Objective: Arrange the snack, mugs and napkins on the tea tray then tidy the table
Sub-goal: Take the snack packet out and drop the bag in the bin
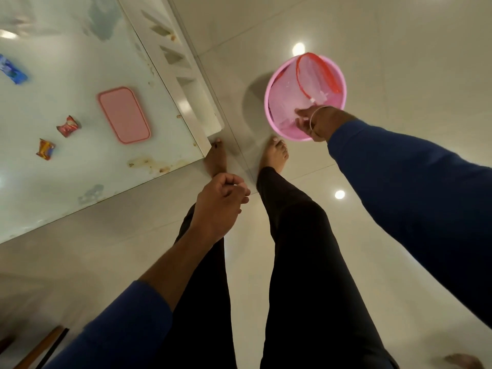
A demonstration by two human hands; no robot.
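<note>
Nearest the camera, the blue-sleeved left forearm crosses dark trouser legs; the left hand [222, 202] hangs above the floor with its fingers curled in a narrow grip, and whether they hold anything cannot be told. The right hand [312, 123], with a thin bangle at the wrist, reaches over the round pink plastic bin [274, 107] standing on the tiled floor; its grip on the clear red-edged plastic wrapper [314, 78] inside is hidden by the fingers. On the glass-topped surface [80, 182], cut off at the left, lie a flat pink rectangular lid [123, 115], a red sweet wrapper [68, 126], an orange sweet wrapper [45, 149], and a blue snack packet [12, 70], partly cropped.
</note>
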